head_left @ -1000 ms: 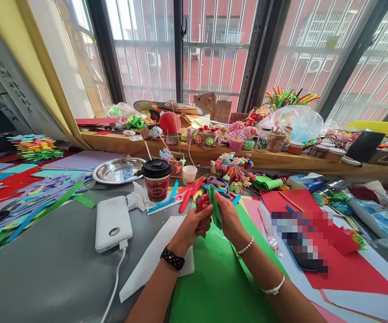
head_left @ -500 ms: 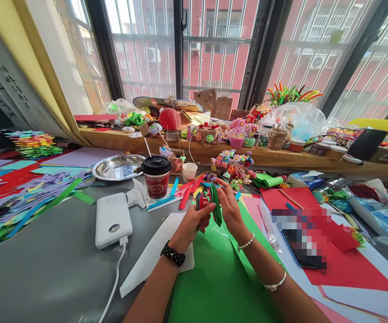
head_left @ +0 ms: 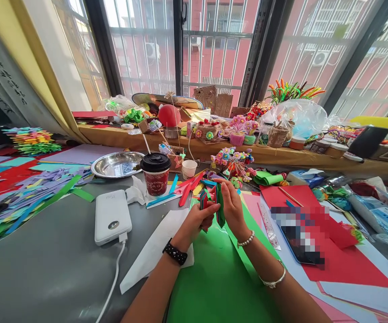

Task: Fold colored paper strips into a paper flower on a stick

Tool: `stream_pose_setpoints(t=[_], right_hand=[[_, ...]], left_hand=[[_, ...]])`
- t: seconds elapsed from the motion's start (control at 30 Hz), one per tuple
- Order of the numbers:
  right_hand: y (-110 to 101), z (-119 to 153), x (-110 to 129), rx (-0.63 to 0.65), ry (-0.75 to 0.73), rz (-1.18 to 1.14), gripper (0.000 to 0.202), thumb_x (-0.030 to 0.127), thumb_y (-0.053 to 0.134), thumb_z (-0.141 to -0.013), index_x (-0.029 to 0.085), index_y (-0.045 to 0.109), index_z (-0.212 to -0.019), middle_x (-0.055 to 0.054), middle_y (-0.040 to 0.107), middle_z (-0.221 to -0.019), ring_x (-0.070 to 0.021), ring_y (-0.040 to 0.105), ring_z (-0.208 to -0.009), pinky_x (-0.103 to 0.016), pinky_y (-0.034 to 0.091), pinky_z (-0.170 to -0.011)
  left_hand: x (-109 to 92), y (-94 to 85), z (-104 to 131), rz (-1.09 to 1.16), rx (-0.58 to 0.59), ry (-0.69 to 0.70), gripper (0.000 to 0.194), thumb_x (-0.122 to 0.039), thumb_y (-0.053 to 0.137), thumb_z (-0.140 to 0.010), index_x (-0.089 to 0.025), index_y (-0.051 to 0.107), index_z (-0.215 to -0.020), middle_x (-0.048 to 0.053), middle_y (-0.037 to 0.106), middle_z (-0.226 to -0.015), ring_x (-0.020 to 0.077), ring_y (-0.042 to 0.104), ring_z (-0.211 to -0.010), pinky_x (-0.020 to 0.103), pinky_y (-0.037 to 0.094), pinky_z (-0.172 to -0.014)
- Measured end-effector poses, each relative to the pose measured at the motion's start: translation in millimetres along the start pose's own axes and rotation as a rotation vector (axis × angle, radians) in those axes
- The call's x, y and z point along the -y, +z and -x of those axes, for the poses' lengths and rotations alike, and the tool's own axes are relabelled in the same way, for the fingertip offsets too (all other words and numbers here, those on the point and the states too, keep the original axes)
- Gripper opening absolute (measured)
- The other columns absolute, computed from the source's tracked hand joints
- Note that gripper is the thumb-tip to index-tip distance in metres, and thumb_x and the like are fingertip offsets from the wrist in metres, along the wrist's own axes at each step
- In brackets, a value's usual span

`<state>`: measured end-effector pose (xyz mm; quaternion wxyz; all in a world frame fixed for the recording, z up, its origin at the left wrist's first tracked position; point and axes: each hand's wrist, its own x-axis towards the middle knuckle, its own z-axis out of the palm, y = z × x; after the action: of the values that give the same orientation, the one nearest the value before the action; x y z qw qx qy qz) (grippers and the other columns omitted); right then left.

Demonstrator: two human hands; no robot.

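Observation:
Between my hands is a small folded paper piece (head_left: 220,206) in green, red and blue layers, held above a green sheet (head_left: 214,278). My left hand (head_left: 196,220) pinches its left part between thumb and curled fingers. Against its right, green side rests my right hand (head_left: 231,208), its fingers pointing up and close together around the edge. The fingertips behind the paper are partly hidden. Red and blue paper strips (head_left: 190,188) lie just beyond my left hand. A white sheet (head_left: 160,251) lies under my left wrist.
Left of my arms lies a white power bank (head_left: 112,217) with a cable. Behind it stand a lidded cup (head_left: 156,175), a metal plate (head_left: 96,168) and a paper cup (head_left: 189,168). A phone (head_left: 298,242) rests on red paper (head_left: 365,269) at the right; cut strips (head_left: 46,193) pile up left.
The folded piece has turned slightly and shifted a little right. My left hand has moved slightly right with it, and my right fingers have drawn closer together along its side.

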<state>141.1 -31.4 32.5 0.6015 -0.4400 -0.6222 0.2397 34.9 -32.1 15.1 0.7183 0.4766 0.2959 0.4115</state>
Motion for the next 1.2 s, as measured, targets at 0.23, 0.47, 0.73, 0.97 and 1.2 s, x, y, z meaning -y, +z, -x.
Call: stream_pose_setpoints(t=[0.23,0.47,0.73,0.97,1.2], right_hand=[[1,-1,-2,0.002,0.044,-0.08,0.032,0.037,0.027,-0.086,0.02,0.05,-0.098,-0.004,0.058,-0.09,-0.0145,0.054,-0.082,-0.027,0.044,-0.071],[1,0,3,0.003,0.039,-0.128,0.032,0.037,0.027,-0.086,0.02,0.051,-0.098,-0.004,0.058,-0.084,-0.0138,0.055,-0.077,-0.027,0.044,-0.069],[4,0,0,-0.045,0.071,-0.225,0.024,0.038,0.035,-0.083,0.019,0.049,-0.08,0.0,0.054,-0.072,-0.0117,0.054,-0.067,-0.024,0.044,-0.063],[1,-4,-2,-0.008,0.071,-0.218,0.027,0.038,0.033,-0.083,0.018,0.051,-0.083,-0.001,0.057,-0.073,-0.013,0.055,-0.071,-0.026,0.044,-0.066],[-6,-10,-6,0.047,0.096,-0.068,0.028,0.039,0.047,-0.076,0.016,0.049,-0.093,-0.003,0.057,-0.074,-0.0128,0.054,-0.06,-0.025,0.044,-0.053]], left_hand=[[1,-0.1,-1,0.01,0.0,0.005,0.033,-0.039,0.062,-0.061,-0.017,0.038,-0.059,-0.012,0.019,-0.037,0.0008,0.016,-0.031,0.016,0.013,-0.033],[-2,0.5,0,-0.021,-0.024,0.003,0.033,-0.039,0.062,-0.062,-0.017,0.038,-0.056,-0.012,0.021,-0.035,0.0011,0.018,-0.029,0.017,0.013,-0.032],[-3,4.2,2,-0.054,-0.048,-0.01,0.035,-0.041,0.063,-0.06,-0.017,0.038,-0.055,-0.012,0.022,-0.033,0.0014,0.019,-0.029,0.017,0.014,-0.031],[0,3.6,0,-0.111,-0.102,0.014,0.033,-0.041,0.063,-0.059,-0.016,0.043,-0.055,-0.011,0.026,-0.031,0.002,0.022,-0.027,0.017,0.016,-0.031],[-3,-6.0,-4,-0.038,-0.323,0.122,0.031,-0.041,0.064,-0.057,-0.016,0.049,-0.068,-0.013,0.023,-0.031,0.0022,0.019,-0.028,0.016,0.014,-0.029]])
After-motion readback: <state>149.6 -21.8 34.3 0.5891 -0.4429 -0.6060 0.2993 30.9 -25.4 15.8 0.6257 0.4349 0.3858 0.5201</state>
